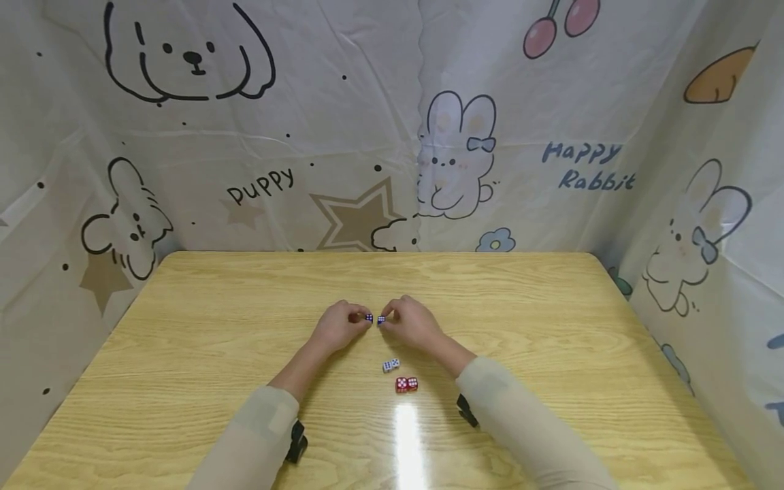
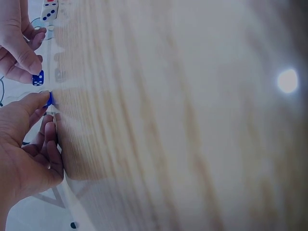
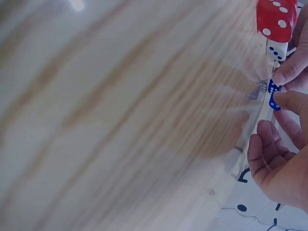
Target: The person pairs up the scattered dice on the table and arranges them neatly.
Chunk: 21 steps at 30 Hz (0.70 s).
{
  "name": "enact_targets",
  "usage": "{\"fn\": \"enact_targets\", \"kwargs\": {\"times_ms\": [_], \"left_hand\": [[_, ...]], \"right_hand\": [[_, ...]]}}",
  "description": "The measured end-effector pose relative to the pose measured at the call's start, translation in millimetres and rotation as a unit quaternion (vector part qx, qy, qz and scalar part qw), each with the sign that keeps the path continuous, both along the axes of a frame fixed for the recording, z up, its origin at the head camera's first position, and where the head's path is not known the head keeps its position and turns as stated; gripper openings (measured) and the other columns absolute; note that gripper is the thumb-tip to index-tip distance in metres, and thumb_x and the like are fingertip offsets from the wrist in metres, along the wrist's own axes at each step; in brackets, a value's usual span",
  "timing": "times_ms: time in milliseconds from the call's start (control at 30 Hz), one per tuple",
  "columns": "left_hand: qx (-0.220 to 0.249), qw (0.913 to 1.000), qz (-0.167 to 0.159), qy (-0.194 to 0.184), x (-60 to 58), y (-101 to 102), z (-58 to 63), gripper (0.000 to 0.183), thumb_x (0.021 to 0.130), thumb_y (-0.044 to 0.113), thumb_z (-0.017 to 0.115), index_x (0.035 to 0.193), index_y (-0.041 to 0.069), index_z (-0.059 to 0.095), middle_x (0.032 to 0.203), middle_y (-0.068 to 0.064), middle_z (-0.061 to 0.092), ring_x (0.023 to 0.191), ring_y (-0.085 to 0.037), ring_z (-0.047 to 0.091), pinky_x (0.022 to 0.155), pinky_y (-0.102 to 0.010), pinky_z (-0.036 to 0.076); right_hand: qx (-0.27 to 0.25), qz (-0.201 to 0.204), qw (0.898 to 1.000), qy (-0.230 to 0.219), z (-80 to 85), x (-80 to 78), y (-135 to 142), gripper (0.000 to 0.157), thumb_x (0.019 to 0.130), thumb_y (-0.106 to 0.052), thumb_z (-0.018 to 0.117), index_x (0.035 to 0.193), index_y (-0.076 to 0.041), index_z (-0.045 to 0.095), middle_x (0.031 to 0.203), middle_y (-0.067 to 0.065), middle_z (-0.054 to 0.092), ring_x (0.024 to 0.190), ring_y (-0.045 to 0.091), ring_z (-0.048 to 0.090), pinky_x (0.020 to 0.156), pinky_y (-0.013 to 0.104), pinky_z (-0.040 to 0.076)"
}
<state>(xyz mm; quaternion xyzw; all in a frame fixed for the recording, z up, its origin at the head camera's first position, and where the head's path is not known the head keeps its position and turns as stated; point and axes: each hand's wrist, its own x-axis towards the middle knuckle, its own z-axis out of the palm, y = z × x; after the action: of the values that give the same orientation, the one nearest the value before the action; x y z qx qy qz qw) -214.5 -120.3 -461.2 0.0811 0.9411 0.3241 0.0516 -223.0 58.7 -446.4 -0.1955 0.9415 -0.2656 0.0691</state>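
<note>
Two blue dice with white pips are held near each other above the middle of the table. My left hand pinches one blue die between thumb and finger; in the left wrist view that die is mostly covered by the fingertips. Facing it, my right hand pinches the other blue die, whose pips show in the left wrist view. A narrow gap separates the two dice in the head view. Nearer to me lie a pair of white dice and a pair of red dice.
The wooden table reaches back to a printed curtain that also hangs along both sides. Dark wrist devices sit under the sleeves. A bright light reflection lies on the tabletop in front of the red dice.
</note>
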Motion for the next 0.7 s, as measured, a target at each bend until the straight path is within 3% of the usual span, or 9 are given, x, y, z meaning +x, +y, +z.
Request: {"fn": "enact_targets", "kwargs": {"times_ms": [700], "left_hand": [[0.014,0.9999,-0.005,0.005,-0.1,0.5,0.1,0.019,0.086,0.02,0.066,0.102,0.013,0.071,0.085,-0.003,0.058,0.079,-0.015,0.048,0.069,-0.028,0.041]], "right_hand": [[0.001,-0.004,1.0,-0.002,-8.3,-8.4,-7.1,0.018,0.084,-0.023,0.068,0.099,-0.012,0.068,0.083,0.002,0.054,0.07,0.012,0.048,0.059,0.022,0.04]]}}
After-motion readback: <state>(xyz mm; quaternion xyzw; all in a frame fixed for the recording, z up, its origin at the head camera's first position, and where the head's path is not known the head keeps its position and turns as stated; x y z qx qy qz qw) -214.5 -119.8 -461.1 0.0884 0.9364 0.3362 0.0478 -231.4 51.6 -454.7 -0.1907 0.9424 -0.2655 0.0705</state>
